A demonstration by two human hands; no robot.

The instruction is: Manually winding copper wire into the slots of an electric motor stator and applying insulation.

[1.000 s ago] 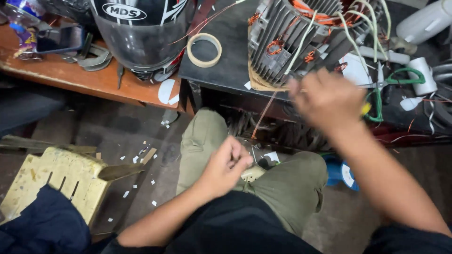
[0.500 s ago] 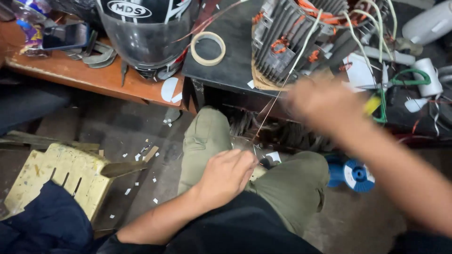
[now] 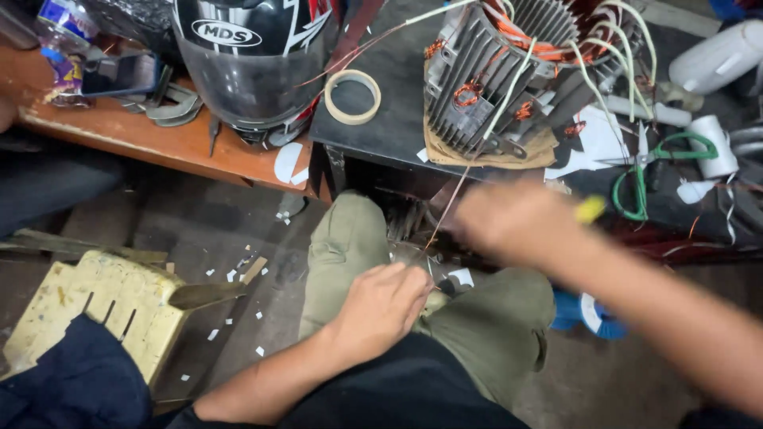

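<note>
the person sits at a dark bench (image 3: 381,127) with both knees in olive trousers under its edge. the left hand (image 3: 381,306) rests low between the knees, fingers curled shut around the near end of a thin copper wire (image 3: 445,210); what else it may be pinching there is hidden under the knuckles. the wire runs up from that fist, slanting to the right, to the motor (image 3: 493,79), a grey finned metal body with orange copper windings and pale sleeved leads spilling out of its top. the motor sits on a piece of brown card on the bench, tilted a little.

the right hand (image 3: 517,222) is raised just below the bench edge, right of the wire, and is smeared with motion. a yellow tool (image 3: 590,209) pokes out of it on the far side, so the fingers are closed on that, though how tightly i cannot tell through the blur.

green scissors (image 3: 648,171) lie on the bench just right of the motor among scraps of white paper. a ring of tape (image 3: 353,97) lies flat left of the motor. further left, on a wooden shelf, stands a dark helmet (image 3: 238,56) with a clear visor. a yellow wooden block (image 3: 95,306) sits on the floor at the lower left.
</note>
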